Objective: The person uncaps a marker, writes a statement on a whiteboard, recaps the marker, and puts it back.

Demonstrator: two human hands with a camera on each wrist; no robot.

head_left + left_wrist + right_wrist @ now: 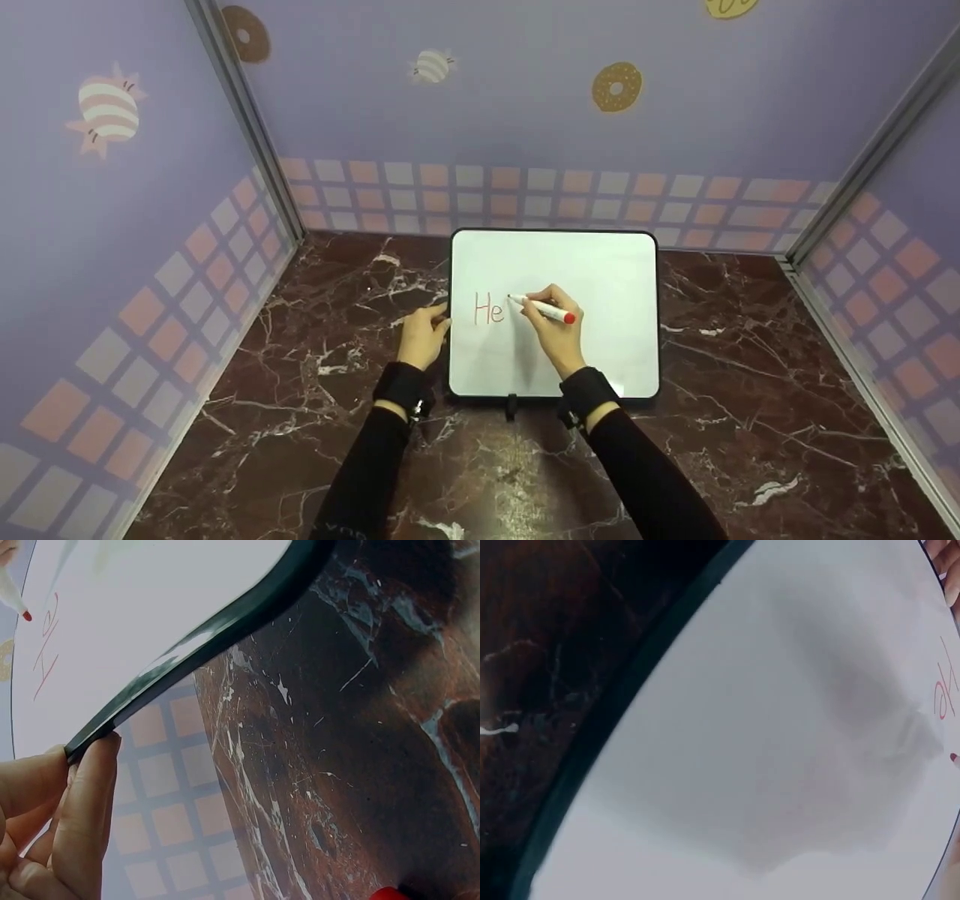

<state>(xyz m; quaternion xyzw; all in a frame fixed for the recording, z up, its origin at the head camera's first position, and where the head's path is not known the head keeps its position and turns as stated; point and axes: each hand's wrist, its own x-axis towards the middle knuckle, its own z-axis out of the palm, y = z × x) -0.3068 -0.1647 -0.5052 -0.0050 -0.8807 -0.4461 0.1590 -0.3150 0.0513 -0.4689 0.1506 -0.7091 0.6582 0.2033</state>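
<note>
A whiteboard (615, 270) with a black frame stands tilted on the marble surface, "He" written on it in red. My right hand (559, 330) pinches a white marker (544, 308) with a red end, its tip at or just off the board to the right of the letters. In the left wrist view the red marker tip (27, 616) shows near the writing. My left hand (423, 335) holds the board's left edge, thumb and fingers pinching the black frame (165, 667). The right wrist view shows mostly the board's face (742, 727), with the right hand nearly out of sight.
The dark red marble table (315, 420) spreads around the board. A purple back wall (510, 112) with painted tiles and doughnuts rises behind it, with side panels left and right. A small black support foot (511, 407) juts from the board's lower edge.
</note>
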